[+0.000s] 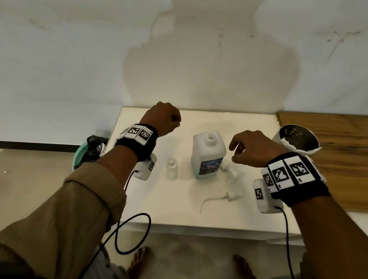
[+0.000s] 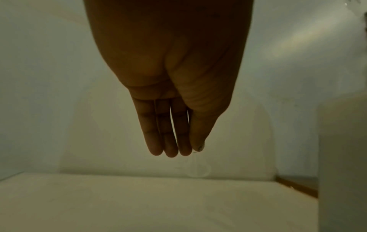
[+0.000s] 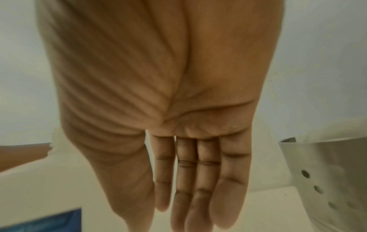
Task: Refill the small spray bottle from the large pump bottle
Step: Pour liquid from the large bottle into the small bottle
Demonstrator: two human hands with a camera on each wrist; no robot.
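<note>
Standing uncapped, the large pump bottle (image 1: 208, 157) probably handles heavy and slick; its flat sides should be gripped. Both the left hand (image 1: 163, 117) and right hand (image 1: 251, 148) are held relaxed, holding nothing.

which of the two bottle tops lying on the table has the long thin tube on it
The pump top nearest the table's front edge, below the large bottle; its thin curved tube trails off to the left. The other top, beside the large bottle's base, shows no such tube.
</note>
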